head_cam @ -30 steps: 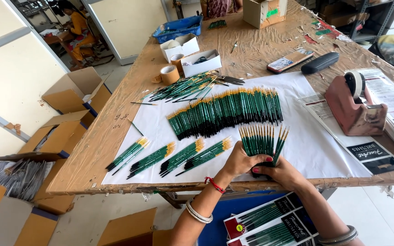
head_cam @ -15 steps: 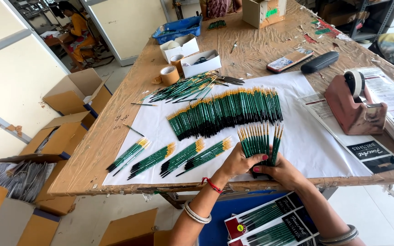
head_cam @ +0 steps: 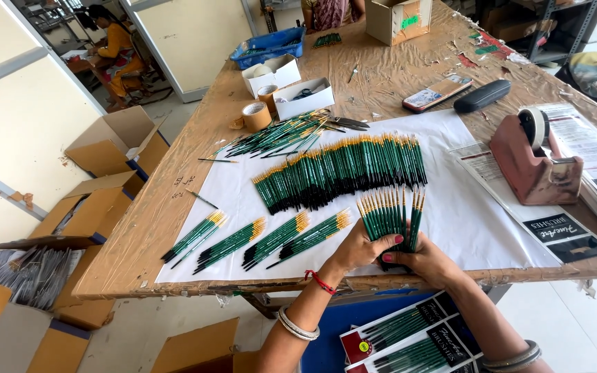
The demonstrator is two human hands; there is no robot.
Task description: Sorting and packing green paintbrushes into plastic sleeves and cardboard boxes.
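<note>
Both hands meet at the near edge of the bench (head_cam: 174, 207), over the white paper sheet (head_cam: 471, 228) that covers its front half. The left hand (head_cam: 357, 250) and the right hand (head_cam: 426, 261) press together around the lower ends of a fan of green paintbrushes (head_cam: 390, 213), fingers curled shut on the dark handle tips so that the golden ferrules spread upward, away from the edge. Just to the left of the hands, four small bundles of brushes (head_cam: 257, 238) lie side by side on the paper, slanting toward the near left corner. Behind the hands a long row of brushes (head_cam: 343, 169) stretches across the middle of the sheet, and a loose heap of brushes (head_cam: 281, 135) lies beyond it toward the far left. A reddish tape dispenser (head_cam: 533, 162) stands near the right edge on printed sheets. Further back sit a roll of brown tape (head_cam: 256, 116), two white boxes (head_cam: 291, 86), a blue tray (head_cam: 269, 47) and a dark case (head_cam: 482, 95). Cardboard cartons (head_cam: 108, 148) stand on the floor left of the bench.
</note>
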